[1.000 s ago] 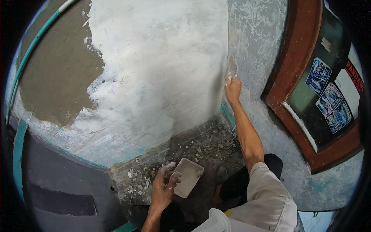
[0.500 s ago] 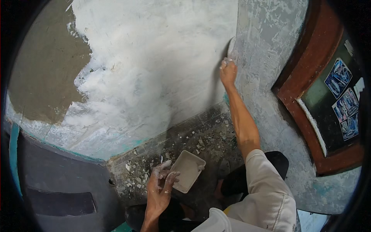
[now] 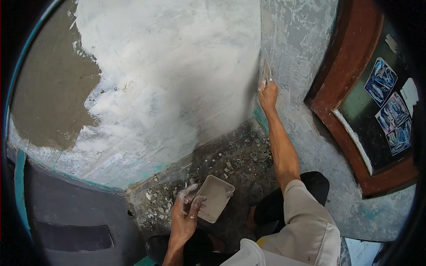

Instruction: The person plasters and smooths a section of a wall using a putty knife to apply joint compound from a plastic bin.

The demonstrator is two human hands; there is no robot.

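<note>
My right hand [image 3: 268, 94] is stretched out, closed around a putty knife [image 3: 266, 71]. Its narrow blade points up along the inside corner, against the grey side wall [image 3: 295, 57] just right of the white-coated wall [image 3: 177, 57]. Low in the middle, my left hand [image 3: 185, 212] is smeared with white paste. It holds a shallow rectangular tray [image 3: 216, 198] by its left side, with what looks like a fingertip showing at the tray's right rim. A greyish-white layer lies in the tray.
Rubble and paint flakes [image 3: 164, 201] litter the dark floor along the wall's foot. A brown wooden frame [image 3: 328, 99] with dark glass and stickers stands at right. Bare grey-brown plaster [image 3: 53, 88] shows at left, above a dark grey panel [image 3: 75, 204]. A white bucket-like rim [image 3: 250, 252] is below.
My right hand and the putty knife have come down a little along the corner. The blade has turned from the white wall's edge to the side wall. My left hand keeps holding the tray.
</note>
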